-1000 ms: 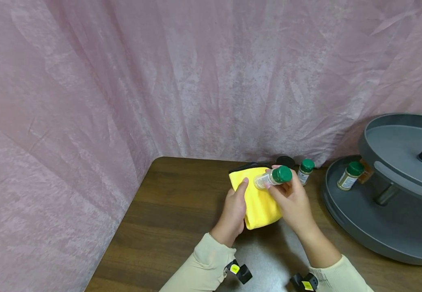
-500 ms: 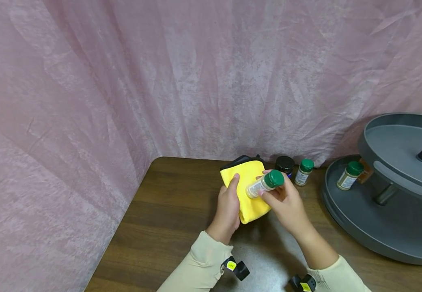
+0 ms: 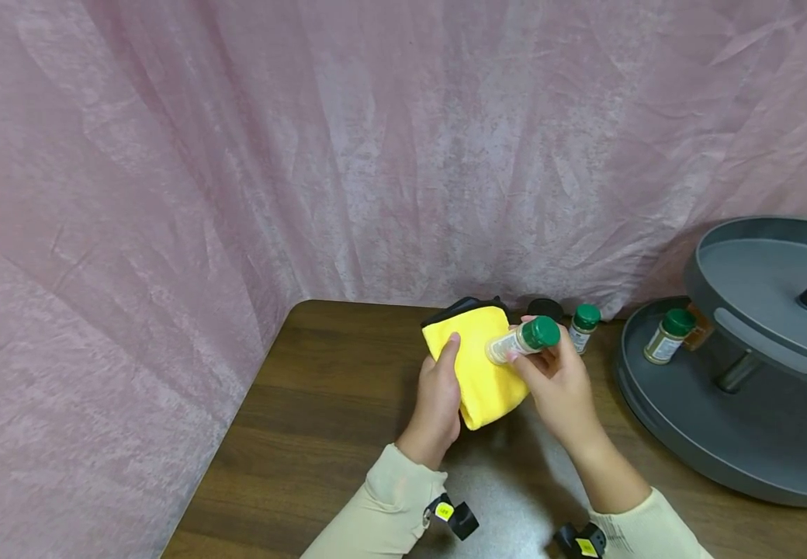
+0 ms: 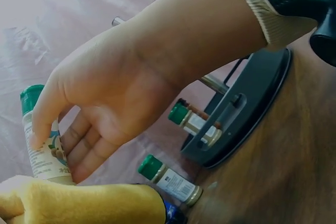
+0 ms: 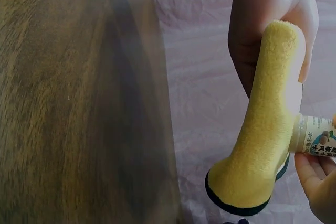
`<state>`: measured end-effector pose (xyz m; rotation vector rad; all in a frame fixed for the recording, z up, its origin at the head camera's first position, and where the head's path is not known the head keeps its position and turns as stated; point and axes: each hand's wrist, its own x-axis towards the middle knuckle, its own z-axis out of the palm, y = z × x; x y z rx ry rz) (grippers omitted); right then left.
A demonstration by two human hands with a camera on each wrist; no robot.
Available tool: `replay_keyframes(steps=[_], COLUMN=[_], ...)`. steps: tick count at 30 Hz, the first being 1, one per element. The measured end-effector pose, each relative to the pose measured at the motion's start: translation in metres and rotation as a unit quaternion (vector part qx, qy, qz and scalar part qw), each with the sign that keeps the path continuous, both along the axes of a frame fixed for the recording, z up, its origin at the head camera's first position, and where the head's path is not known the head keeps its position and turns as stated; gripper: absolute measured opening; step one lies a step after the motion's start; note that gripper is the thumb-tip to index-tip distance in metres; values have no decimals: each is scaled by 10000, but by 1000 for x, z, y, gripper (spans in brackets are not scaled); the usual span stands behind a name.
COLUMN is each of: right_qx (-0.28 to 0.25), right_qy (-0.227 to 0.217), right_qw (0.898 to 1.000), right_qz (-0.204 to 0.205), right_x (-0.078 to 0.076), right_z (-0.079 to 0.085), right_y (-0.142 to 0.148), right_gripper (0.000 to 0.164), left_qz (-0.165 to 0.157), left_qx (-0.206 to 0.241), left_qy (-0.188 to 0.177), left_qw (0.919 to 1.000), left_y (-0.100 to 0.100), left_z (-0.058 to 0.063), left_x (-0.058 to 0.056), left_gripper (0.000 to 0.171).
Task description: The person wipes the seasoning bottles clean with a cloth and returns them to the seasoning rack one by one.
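Observation:
A folded yellow cloth (image 3: 480, 380) with a black edge is held up above the table by my left hand (image 3: 435, 404), its thumb lying on the front face. In my right hand (image 3: 562, 388) is a spice bottle (image 3: 505, 347) with a green cap, pinched between thumb and fingers and tilted. Its base touches the cloth, as the right wrist view shows with the bottle (image 5: 313, 136) against the yellow cloth (image 5: 262, 124). In the left wrist view, the right hand's thumb lies across the bottle's label (image 4: 47, 150).
A second green-capped bottle (image 3: 583, 328) stands behind the right hand, beside a partly hidden black-lidded jar (image 3: 545, 309). At right is a grey two-tier turntable (image 3: 739, 458); its lower tier carries another green-capped bottle (image 3: 669, 336) and an orange-brown item (image 3: 700, 326). Pink curtain hangs behind.
Hands, cloth and bottle shifted left at first. Since then the right hand has drawn the bottle back right across the cloth, covering part of the black-lidded jar; the left hand stays nearly still.

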<state>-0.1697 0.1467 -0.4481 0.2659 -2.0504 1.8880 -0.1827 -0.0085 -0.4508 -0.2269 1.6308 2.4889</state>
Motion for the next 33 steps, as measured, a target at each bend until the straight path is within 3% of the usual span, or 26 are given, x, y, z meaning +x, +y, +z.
replay_keyframes(steps=[5,12,20,33], right_qx=[-131,-186,154,444], right_qy=[-55,-97,-147,-220], right_qw=[9999,9996,9987,9982], right_qz=[-96,188,456,338], right_x=[-2,0,2,-1], right_z=[1,0,0,0], right_y=[2,0,0,5], right_gripper=[47,48,49,47], left_qz=[-220,-275,-330,-298], left_qx=[-38,-19,-45,-30], left_qy=[-30,-110,-62,-90], left_qw=[9997,9996,9994,9995], left_y=[5,7,4,3], left_z=[-3,-5,-5,-5], left_x=[5,5,3,0], left_gripper=[50,48,48,49])
